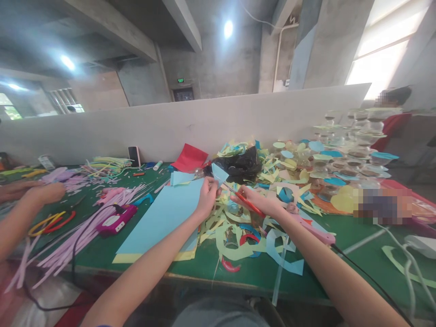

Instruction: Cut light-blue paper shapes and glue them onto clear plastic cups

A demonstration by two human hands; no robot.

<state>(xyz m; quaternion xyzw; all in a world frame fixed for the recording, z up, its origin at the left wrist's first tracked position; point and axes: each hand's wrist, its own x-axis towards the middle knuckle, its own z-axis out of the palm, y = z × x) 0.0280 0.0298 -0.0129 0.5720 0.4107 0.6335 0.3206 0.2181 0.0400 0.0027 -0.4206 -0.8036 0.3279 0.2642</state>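
Note:
Between the closed fingers of my left hand [207, 198] is a small piece of light blue paper [220, 173], held up over the table. My right hand [254, 198] grips red-handled scissors [250, 204], whose blades point up and left toward the paper's lower edge. Whether the blades touch the paper I cannot tell. Below my left forearm lies a stack of large light blue sheets [163, 218], with yellow sheets [127, 258] showing at its near edge. Cut scraps of green, yellow and blue paper [235, 245] are heaped under and around my right hand.
A pink glue gun [313, 229] lies under my right forearm. Stacked clear cups with paper discs [361, 150] stand at the back right. A black plastic bag [238, 165] sits behind my hands. At left, another person's hand [51, 193] works near lilac strips [78, 236] and a magenta power strip [117, 219].

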